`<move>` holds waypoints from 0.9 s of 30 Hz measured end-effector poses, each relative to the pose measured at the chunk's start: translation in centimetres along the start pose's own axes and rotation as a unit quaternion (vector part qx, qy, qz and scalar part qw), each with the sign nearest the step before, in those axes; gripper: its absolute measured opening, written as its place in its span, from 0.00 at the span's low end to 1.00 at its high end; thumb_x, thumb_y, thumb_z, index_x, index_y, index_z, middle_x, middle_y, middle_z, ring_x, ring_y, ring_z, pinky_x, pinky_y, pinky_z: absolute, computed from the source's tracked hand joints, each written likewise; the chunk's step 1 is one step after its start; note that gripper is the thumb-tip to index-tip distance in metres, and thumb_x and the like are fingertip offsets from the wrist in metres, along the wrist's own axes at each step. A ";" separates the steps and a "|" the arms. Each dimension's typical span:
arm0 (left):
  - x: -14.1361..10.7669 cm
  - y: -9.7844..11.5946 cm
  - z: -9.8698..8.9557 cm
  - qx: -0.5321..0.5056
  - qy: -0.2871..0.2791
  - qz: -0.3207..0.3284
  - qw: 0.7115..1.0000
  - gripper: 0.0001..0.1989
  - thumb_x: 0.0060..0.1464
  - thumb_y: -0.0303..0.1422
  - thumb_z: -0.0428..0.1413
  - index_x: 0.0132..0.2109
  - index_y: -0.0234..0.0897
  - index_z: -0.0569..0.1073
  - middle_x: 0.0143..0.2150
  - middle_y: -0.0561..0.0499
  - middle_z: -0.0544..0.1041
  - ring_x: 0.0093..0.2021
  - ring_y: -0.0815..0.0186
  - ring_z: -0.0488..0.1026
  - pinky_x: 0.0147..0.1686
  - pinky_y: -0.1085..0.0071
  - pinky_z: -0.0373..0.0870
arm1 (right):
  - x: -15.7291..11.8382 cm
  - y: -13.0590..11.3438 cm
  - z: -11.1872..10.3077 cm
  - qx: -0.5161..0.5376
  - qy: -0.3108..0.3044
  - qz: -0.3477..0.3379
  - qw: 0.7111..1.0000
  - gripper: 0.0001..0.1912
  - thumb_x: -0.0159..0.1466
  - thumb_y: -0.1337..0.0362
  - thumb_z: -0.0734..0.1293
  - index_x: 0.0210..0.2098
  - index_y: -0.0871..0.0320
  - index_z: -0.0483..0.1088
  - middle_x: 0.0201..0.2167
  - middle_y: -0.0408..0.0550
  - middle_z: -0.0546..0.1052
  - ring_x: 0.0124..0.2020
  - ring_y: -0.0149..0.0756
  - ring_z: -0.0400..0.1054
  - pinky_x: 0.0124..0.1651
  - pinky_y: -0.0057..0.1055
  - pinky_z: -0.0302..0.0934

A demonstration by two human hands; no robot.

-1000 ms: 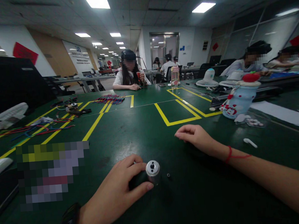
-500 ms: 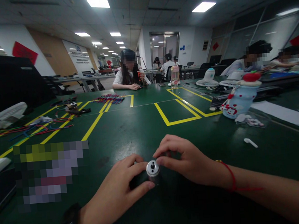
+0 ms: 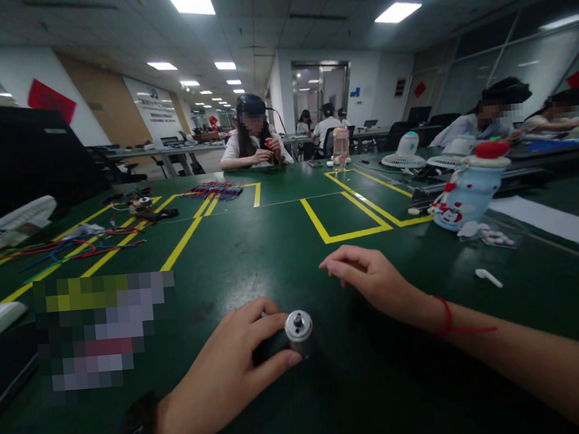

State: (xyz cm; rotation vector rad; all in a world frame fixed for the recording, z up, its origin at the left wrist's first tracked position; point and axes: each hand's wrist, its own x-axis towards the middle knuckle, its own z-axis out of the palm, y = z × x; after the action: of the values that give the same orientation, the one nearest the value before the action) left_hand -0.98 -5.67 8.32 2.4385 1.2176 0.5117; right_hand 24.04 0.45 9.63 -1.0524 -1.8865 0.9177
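green tabletop (image 3: 254,273) w/ a dull sheen, lit from overhead. nearest, l hand (image 3: 230,355), black watch (image 3: 136,429) on wrist, has its grip closed round a short metal cylinder (image 3: 300,340), thumb low on the near side, index fingertip higher at the far l side. cyl stands upright on the surface, front & centre, small metal piece (image 3: 298,320) sticking up at mid-top. for a good hold: light, even squeeze, thumb opp. the finger, base flat, fingertips off the rim so the top shows; pushing from one side only could prob. tip or slide it. r hand (image 3: 377,280), red cord (image 3: 446,318) at wrist, is apart, just beyond & to the r, fingers half-curled; can't tell if its grip is released or pinching smth tiny. white earbud (image 3: 489,277) to its r. further off: yellow tape (image 3: 327,231), blue bottle (image 3: 468,196) w/ red top on the r, wires (image 3: 216,191) on the l. across, a seated person (image 3: 251,140), hands up front. bg: desks, lit ceiling.
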 end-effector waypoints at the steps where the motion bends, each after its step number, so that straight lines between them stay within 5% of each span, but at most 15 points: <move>1: -0.1 -0.1 0.0 -0.001 -0.001 -0.001 1.000 0.09 0.60 0.39 0.56 0.47 0.46 0.71 0.48 0.50 0.70 0.45 0.58 0.68 0.46 0.61 0.65 | 0.5 1.0 -0.5 -0.003 0.030 0.019 0.999 0.13 0.63 0.57 0.64 0.35 0.59 0.75 0.29 0.45 0.73 0.28 0.30 0.63 0.32 0.28 0.57; 5: 0.1 -0.2 0.2 -0.008 -0.006 -0.005 1.000 0.09 0.60 0.39 0.55 0.47 0.46 0.71 0.48 0.51 0.70 0.46 0.58 0.68 0.46 0.61 0.65 | 1.8 4.7 -2.5 0.005 0.092 0.074 0.993 0.18 0.63 0.53 0.62 0.33 0.62 0.74 0.23 0.44 0.70 0.24 0.29 0.62 0.28 0.28 0.55; 10: 0.6 0.6 0.7 -0.010 -0.015 -0.006 1.000 0.09 0.61 0.39 0.55 0.47 0.47 0.71 0.48 0.52 0.70 0.46 0.58 0.68 0.46 0.61 0.65 | 1.6 5.7 -3.5 0.010 0.067 0.082 0.994 0.18 0.62 0.53 0.62 0.34 0.62 0.75 0.25 0.45 0.72 0.25 0.29 0.63 0.28 0.28 0.56; 15: 0.4 1.1 0.6 -0.012 -0.012 -0.002 1.000 0.08 0.61 0.38 0.55 0.47 0.47 0.71 0.48 0.51 0.70 0.46 0.58 0.68 0.45 0.62 0.65 | 0.4 3.4 -2.7 -0.018 0.035 0.063 0.997 0.14 0.62 0.57 0.65 0.33 0.62 0.75 0.26 0.45 0.73 0.27 0.30 0.63 0.31 0.29 0.57; 21: 0.3 1.0 0.4 -0.010 -0.008 0.002 1.000 0.08 0.60 0.38 0.56 0.46 0.45 0.71 0.46 0.51 0.70 0.44 0.59 0.68 0.44 0.63 0.65 | -2.2 -1.5 0.9 -0.044 -0.086 -0.094 0.991 0.11 0.60 0.60 0.69 0.40 0.57 0.74 0.38 0.46 0.72 0.33 0.29 0.65 0.35 0.28 0.60; 27: 0.3 0.6 0.9 -0.006 -0.002 0.008 1.000 0.08 0.60 0.38 0.57 0.46 0.45 0.70 0.47 0.51 0.70 0.45 0.58 0.67 0.45 0.62 0.63 | -2.4 -3.0 2.7 -0.017 -0.041 -0.108 0.993 0.07 0.60 0.61 0.69 0.36 0.56 0.76 0.36 0.44 0.70 0.36 0.28 0.65 0.37 0.26 0.60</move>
State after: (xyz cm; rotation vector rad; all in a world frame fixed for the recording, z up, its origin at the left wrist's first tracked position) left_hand 0.00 -5.94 7.89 2.4394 1.1913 0.5167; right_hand 21.49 -3.45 10.34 -0.8213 -2.0455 0.8165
